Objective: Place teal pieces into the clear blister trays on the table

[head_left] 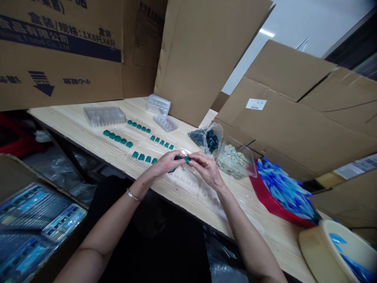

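Forearms (112, 228) right up front. Going across the wood table (73, 129): rows of teal pieces (118, 138), then left hand (167, 163) and right hand (207, 169) both pinching a small teal piece (186, 159) between them, a bag of dark bits (210, 140) just past, and a red tray of blue stuff (279, 194).

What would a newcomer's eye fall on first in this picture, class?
Probably the heap of glossy bright blue pieces in a red tray at the right of the pale wooden table. Next come the rows of small teal blocks across the table's left part. At the centre, the bare left hand and right hand pinch a small teal piece.
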### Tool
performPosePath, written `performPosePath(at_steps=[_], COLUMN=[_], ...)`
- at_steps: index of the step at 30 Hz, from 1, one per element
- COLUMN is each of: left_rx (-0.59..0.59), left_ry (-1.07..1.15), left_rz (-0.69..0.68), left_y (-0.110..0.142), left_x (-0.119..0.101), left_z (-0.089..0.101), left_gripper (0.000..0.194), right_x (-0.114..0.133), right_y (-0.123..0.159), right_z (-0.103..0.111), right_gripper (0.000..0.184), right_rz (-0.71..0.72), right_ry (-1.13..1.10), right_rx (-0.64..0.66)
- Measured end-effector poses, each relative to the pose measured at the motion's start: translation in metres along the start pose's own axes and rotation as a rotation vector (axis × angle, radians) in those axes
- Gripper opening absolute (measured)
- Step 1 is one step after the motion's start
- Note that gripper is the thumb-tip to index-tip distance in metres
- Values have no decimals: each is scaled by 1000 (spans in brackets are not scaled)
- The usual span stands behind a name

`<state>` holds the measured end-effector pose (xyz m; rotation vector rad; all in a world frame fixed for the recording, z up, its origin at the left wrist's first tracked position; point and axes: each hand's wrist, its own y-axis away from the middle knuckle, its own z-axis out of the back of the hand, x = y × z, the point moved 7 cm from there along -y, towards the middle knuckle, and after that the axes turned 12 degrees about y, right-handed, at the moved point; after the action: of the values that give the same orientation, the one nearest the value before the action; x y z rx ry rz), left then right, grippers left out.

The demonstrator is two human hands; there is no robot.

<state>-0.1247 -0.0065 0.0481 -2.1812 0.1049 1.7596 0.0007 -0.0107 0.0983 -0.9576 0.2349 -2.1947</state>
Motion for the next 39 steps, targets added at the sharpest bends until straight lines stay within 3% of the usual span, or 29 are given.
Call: performPosePath(at_steps=[4,7,10,14,23,29,32,34,37,39], left_rx=[-120,-223,-243,-212,-179,-168,-157,-162,-181,-188], left_ry=[-5,108,197,239,306,341,384,402,393,408], left_rz=[-81,-119,-117,-106,-99,-73,-65,-60,-59,-61], left_y=[3,6,9,9,8,7,7,7,7,7], left_x=[-15,-23,-25,-25,-24,-21,-18,-17,-15,-15], left_z=[22,44,53,49,45,41,38,38,40,41], left_gripper=[24,26,28,27,28,29,30,30,29,29], right_x=[-3,-10,-14,-15,-1,4,5,1,-17,-31], right_y=[3,5,7,5,7,11,13,12,7,4], right_z=[0,-17,-38,-58,-78,-92,-87,-73,-45,-37], right_gripper=[21,23,20,20,22,22,19,22,18,13], right_rz=[-21,-25,13,79,197,229,243,211,90,32], right_ry=[17,64,132,207,375,496,488,466,489,515], right_rx=[-39,6,63,132,268,269,244,200,111,124])
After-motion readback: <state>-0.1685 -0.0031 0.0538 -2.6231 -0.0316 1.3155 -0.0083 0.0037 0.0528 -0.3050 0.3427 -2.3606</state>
